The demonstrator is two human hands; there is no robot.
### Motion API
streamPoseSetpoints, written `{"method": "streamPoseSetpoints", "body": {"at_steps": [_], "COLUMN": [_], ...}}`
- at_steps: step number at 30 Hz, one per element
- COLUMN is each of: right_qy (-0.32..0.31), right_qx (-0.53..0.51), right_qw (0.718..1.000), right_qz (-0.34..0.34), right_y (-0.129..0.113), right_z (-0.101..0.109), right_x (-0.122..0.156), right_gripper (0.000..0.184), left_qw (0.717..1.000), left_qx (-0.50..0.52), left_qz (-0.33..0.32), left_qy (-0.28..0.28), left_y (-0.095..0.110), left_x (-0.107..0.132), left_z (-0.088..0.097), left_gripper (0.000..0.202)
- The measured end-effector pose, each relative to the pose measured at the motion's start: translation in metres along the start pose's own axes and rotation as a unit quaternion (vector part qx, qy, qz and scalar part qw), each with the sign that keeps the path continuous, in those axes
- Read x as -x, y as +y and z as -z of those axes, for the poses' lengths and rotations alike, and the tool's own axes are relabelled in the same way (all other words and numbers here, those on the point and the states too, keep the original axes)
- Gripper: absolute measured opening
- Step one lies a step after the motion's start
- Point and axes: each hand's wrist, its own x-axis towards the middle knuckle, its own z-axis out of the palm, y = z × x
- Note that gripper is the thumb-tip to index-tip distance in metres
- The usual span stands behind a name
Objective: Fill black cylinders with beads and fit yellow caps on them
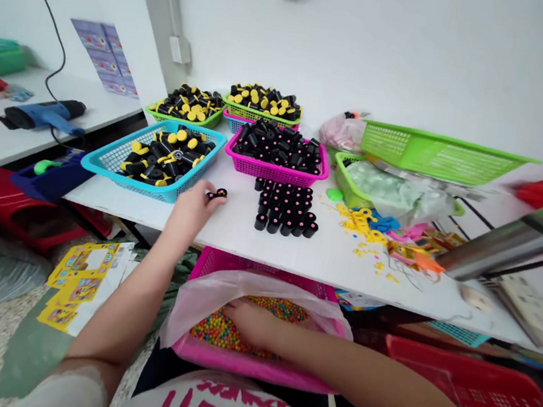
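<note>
My left hand is over the white table, its thumb and fingers closed around small black cylinders with pink dots on their ends. How many it holds is partly hidden by the fingers. My right hand reaches into many small multicoloured balls, and its fingertips are hidden among them. The balls lie in a clear plastic bag that lines a pink basket at my lap. To the right of my left hand, several black cylinders stand upright in rows, pink dots on top.
A blue basket of black-and-yellow cylinders stands left. Behind the rows is a magenta basket of black cylinders. Green baskets stand farther back and right. Loose yellow pieces and a metal tube occupy the table's right side.
</note>
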Motion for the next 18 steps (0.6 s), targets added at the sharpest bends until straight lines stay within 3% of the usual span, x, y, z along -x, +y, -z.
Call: {"method": "streamPoseSetpoints", "body": {"at_steps": [2, 5, 10, 14, 18], "right_qy": [-0.013, -0.038, -0.053, -0.048, -0.023], "right_qx": [0.007, 0.018, 0.017, -0.012, -0.100], "right_qw": [1.000, 0.998, 0.996, 0.996, 0.994], "right_qz": [0.014, 0.046, 0.064, 0.073, 0.048], "right_y": [-0.002, -0.004, -0.001, 0.008, 0.014], "right_z": [0.003, 0.007, 0.005, -0.001, -0.003], "right_x": [-0.001, -0.001, -0.001, -0.002, -0.001], "right_gripper": [0.029, 0.030, 0.038, 0.043, 0.047], "left_qw": [0.996, 0.992, 0.983, 0.980, 0.986], "left_qx": [0.002, -0.004, -0.023, -0.037, -0.026], "left_qz": [-0.066, -0.084, -0.102, -0.106, -0.106], "left_qy": [-0.055, -0.092, -0.153, -0.162, -0.130], "left_y": [0.027, 0.056, 0.067, 0.066, 0.060], "left_x": [-0.025, -0.068, -0.114, -0.118, -0.092], "left_z": [-0.018, -0.052, -0.087, -0.085, -0.055], "left_gripper": [0.031, 0.035, 0.030, 0.027, 0.036]}}
